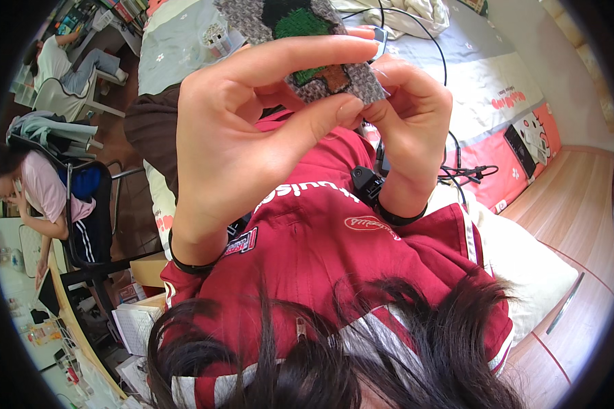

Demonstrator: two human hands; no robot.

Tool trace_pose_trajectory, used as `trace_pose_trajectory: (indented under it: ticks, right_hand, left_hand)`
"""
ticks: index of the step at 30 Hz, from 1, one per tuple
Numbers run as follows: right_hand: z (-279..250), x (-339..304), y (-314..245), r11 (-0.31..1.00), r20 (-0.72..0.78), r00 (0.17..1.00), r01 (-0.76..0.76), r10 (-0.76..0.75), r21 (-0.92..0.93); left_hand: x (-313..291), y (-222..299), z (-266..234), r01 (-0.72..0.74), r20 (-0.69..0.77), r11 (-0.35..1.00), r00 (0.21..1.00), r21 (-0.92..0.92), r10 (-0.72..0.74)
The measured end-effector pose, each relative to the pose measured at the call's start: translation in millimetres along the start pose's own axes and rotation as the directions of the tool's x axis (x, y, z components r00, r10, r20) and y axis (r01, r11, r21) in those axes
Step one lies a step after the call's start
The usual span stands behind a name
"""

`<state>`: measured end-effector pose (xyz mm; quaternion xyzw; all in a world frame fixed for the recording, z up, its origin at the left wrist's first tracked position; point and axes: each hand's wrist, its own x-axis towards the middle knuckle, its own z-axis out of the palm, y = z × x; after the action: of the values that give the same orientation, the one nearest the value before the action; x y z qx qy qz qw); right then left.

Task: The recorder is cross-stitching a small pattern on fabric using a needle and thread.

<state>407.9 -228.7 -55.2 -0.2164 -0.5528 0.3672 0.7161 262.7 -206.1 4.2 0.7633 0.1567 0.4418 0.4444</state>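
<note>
Both my hands are raised in front of my chest at a piece of embroidered fabric (300, 24). Its ground is speckled grey, with stitched green and brown areas edged in black, like a small tree. My left hand (232, 129) holds it between thumb and fingers, the index finger stretched across its face. At the fabric's lower right corner, my right hand (416, 112) pinches thumb and index finger together. What lies between those right fingertips is too small to make out. Dark bands with small black devices circle both my wrists.
I am on a bed with a patterned sheet (484, 68). Black cables (467, 172) and a dark phone (520, 151) lie to the right; a clear tub of small items (216, 39) stands beyond my left hand. Two people sit on chairs at the left.
</note>
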Motion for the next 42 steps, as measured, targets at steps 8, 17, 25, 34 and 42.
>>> trace_pose_trajectory:
  ticks: [8, 17, 25, 34, 42]
  right_hand:
    - [0.5, -0.6, 1.9, 0.999, -0.001, 1.000, 0.026, -0.026, 0.019]
    - [-2.1, 0.4, 2.9, 0.998, -0.012, 0.998, 0.053, -0.054, -0.020]
    - [2.0, -0.5, 2.4, 1.000, -0.020, 0.999, 0.026, -0.026, 0.014]
    - [-0.6, -0.9, 2.8, 1.000, 0.030, 0.999, 0.014, -0.014, 0.022]
    - [2.1, -0.8, 2.6, 1.000, -0.006, 1.000, 0.019, -0.019, 0.018]
  left_hand:
    - [0.0, -0.8, 0.0, 0.033, 0.015, 0.999, 0.999, -0.016, -0.033]
    - [0.3, -0.5, -0.7, 0.003, 0.013, 1.000, 1.000, 0.029, -0.003]
    - [-0.4, 0.9, -1.3, 0.012, 0.007, 1.000, 1.000, 0.018, -0.012]
    - [0.6, -1.8, -1.7, 0.023, 0.031, 0.999, 0.999, 0.025, -0.024]
    - [0.0, -1.7, -2.0, -0.003, 0.031, 0.999, 1.000, 0.035, 0.002]
